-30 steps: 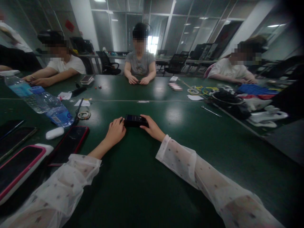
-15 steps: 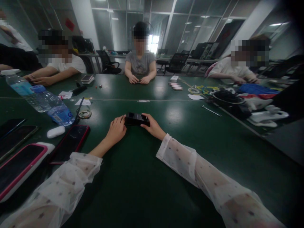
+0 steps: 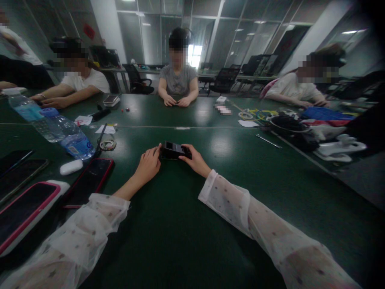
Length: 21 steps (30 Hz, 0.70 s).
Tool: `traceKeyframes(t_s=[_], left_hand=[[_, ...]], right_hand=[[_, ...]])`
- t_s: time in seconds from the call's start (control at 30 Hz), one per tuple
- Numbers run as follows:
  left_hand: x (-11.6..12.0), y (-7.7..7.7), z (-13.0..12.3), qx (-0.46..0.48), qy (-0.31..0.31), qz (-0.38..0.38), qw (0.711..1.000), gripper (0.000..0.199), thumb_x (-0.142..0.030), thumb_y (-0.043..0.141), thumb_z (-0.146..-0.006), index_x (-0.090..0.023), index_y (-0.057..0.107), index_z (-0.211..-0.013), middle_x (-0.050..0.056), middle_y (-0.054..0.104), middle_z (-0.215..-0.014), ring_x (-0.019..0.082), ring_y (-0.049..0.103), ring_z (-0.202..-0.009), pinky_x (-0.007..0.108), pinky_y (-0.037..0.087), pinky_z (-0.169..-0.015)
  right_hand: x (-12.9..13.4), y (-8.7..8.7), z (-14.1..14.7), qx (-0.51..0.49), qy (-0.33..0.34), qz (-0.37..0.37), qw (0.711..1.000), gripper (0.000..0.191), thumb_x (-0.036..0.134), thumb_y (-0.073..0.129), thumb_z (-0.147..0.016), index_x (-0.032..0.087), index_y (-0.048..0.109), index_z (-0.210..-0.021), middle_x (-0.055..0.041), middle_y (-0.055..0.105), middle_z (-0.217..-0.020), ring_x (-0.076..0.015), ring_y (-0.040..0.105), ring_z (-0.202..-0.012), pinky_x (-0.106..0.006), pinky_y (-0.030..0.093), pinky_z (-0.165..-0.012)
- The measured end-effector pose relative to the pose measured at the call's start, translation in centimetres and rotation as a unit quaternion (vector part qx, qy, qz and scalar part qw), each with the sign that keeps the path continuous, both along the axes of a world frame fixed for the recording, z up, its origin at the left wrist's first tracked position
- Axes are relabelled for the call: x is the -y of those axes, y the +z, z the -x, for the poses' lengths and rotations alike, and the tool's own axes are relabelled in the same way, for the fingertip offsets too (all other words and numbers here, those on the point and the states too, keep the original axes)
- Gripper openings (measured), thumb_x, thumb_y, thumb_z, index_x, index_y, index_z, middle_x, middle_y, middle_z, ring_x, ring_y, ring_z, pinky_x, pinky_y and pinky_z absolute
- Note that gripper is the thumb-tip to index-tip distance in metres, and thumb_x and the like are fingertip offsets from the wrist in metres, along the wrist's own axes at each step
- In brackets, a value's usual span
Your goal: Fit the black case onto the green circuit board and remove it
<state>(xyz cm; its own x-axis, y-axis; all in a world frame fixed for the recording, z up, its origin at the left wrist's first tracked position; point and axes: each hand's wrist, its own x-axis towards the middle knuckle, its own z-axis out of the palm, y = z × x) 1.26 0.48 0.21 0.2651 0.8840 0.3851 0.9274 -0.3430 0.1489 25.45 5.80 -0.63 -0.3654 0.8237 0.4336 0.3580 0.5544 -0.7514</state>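
Note:
A small black boxy device (image 3: 175,150) with a dark window and rows of pale markings on its upper face is at the middle of the table. My right hand (image 3: 195,160) grips its right end, thumb on the near side and fingers over the far edge. At the device's left end is my left hand (image 3: 149,161), its index finger stretched out and touching the corner. The other left fingers are loosely bent and seem to hold nothing; the left thumb is hidden.
On my left lie several phones, one a red-edged phone (image 3: 90,180), a white case (image 3: 71,167), water bottles (image 3: 73,140) and a coiled bracelet (image 3: 107,145). To the right are a wrench (image 3: 268,141), cables (image 3: 251,114) and a white plastic part (image 3: 341,148). Other people sit across the table.
The black device has shifted slightly right and tilted, so its marked upper face shows more clearly. My left index finger is straighter at its corner. My right hand keeps its grip.

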Motion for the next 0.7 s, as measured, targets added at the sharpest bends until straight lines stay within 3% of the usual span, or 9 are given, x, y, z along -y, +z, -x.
traceKeyframes(t_s=[0.2, 0.43, 0.7], left_hand=[[0.0, -0.1, 0.0, -0.004, 0.0, -0.002, 1.0, 0.056, -0.018, 0.039, -0.095, -0.008, 0.03, -0.149, 0.019, 0.051, -0.14, 0.03, 0.048, -0.127, 0.047, 0.043, -0.102], [-0.2, -0.3, 0.3, -0.008, -0.011, 0.001, 1.0, 0.046, -0.017, 0.04, -0.095, -0.012, 0.045, -0.14, 0.016, 0.051, -0.142, 0.029, 0.046, -0.13, 0.048, 0.042, -0.105], [-0.4, -0.7, 0.4, -0.011, -0.008, 0.001, 1.0, 0.042, -0.018, 0.04, -0.096, -0.01, 0.05, -0.136, 0.015, 0.053, -0.14, 0.029, 0.047, -0.13, 0.047, 0.042, -0.106]], right_hand=[[0.2, 0.3, 0.2, -0.062, -0.037, -0.031, 0.997, 0.045, 0.036, 0.068, -0.085, 0.023, 0.049, -0.123, -0.0083, 0.06, -0.119, -0.0248, 0.06, -0.109, -0.045, 0.049, -0.099], [0.3, 0.3, -0.4, -0.115, -0.215, -0.127, 0.961, 0.048, 0.037, 0.063, -0.086, 0.02, 0.042, -0.126, -0.0115, 0.051, -0.12, -0.0253, 0.055, -0.111, -0.045, 0.046, -0.1], [-1.6, -1.7, -1.4, -0.083, -0.331, -0.1, 0.935, 0.045, 0.024, 0.063, -0.078, 0.016, 0.043, -0.118, -0.0139, 0.049, -0.117, -0.0277, 0.051, -0.111, -0.051, 0.041, -0.103]])
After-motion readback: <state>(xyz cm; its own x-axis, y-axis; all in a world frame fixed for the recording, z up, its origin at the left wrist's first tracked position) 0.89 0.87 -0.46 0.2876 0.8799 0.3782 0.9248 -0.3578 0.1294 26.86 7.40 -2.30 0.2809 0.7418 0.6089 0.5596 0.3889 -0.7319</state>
